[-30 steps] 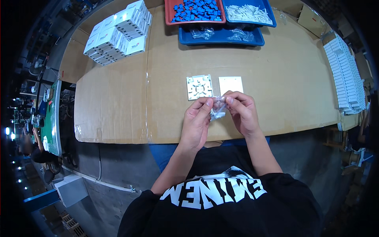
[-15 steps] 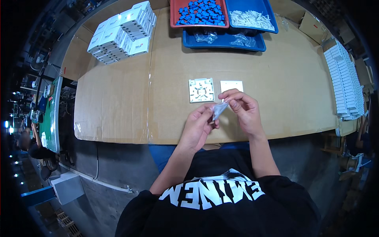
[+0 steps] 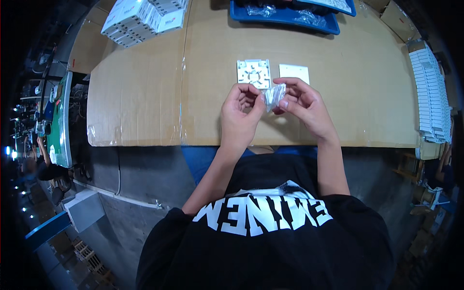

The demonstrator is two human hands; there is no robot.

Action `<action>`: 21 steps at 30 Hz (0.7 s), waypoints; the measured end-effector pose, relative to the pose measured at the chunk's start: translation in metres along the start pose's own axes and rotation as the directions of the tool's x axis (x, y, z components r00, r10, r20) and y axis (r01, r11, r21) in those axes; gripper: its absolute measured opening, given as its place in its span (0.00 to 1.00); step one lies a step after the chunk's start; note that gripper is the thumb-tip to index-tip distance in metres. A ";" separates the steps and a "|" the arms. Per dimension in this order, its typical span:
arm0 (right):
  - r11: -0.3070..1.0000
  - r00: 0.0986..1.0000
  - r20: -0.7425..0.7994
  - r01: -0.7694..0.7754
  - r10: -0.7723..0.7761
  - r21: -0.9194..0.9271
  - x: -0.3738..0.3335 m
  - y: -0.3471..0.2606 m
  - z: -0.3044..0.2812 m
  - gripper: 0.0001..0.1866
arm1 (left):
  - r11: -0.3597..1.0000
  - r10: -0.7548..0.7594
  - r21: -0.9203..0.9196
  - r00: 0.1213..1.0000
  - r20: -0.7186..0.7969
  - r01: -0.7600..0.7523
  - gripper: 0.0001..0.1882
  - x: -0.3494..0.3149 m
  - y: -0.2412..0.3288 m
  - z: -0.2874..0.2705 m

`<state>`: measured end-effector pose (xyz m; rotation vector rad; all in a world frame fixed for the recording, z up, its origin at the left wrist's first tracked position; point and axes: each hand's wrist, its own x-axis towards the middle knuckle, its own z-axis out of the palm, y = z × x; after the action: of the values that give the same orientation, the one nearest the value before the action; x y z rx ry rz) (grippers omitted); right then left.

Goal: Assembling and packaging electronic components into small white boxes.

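Note:
Between my two hands, above the near part of the cardboard-topped table, is a small clear plastic bag [image 3: 275, 97] with whitish contents I cannot make out. My left hand [image 3: 243, 108] pinches its left side between thumb and fingers. The fingers of my right hand [image 3: 305, 105] are closed on its right side. Just beyond my left hand lies a square white plastic box base [image 3: 253, 72], its moulded inside facing up. A flat white square cover [image 3: 294, 72] lies beside it, partly hidden behind my right fingers.
White boxes [image 3: 140, 21] are stacked at the far left. Blue trays [image 3: 285, 19] with clear bags stand at the back. A long stack of white pieces [image 3: 430, 94] lines the right edge. Another person [image 3: 48, 169] is at a green table [image 3: 60, 125] far left.
The view has shifted, so the table things sit higher in the picture. My hands have turned the bag, which now spreads wider between them, and my right fingers have moved down its side.

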<state>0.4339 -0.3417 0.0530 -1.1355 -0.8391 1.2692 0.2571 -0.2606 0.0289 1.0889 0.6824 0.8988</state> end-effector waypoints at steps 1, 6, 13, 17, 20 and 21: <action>0.999 1.000 0.011 -0.023 0.022 0.028 0.000 0.000 0.002 0.21 | 0.998 0.035 0.054 0.999 0.009 -0.035 0.11 0.002 0.001 0.000; 0.998 0.998 0.018 -0.058 0.058 0.019 0.002 0.004 -0.002 0.17 | 0.998 0.024 0.063 0.999 0.036 -0.026 0.13 0.003 0.007 -0.002; 0.996 0.997 -0.031 -0.071 0.073 0.053 -0.002 0.011 -0.002 0.08 | 0.993 -0.099 0.073 0.990 0.105 0.091 0.10 -0.002 -0.001 -0.006; 0.998 0.995 -0.082 -0.063 0.062 -0.007 -0.001 0.012 -0.003 0.06 | 0.993 -0.053 0.106 0.993 0.103 0.042 0.09 -0.001 -0.004 -0.008; 0.998 0.993 -0.099 -0.069 0.070 0.014 0.002 0.012 -0.002 0.07 | 0.997 0.050 0.060 0.998 0.048 -0.053 0.08 -0.002 -0.001 0.000; 0.996 0.990 -0.116 -0.075 0.080 0.048 0.003 0.012 -0.002 0.07 | 0.999 0.028 0.024 0.999 0.036 -0.028 0.09 -0.001 -0.003 0.000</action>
<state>0.4331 -0.3396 0.0401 -1.2060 -0.6823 1.2648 0.2574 -0.2617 0.0265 1.1359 0.6511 0.8949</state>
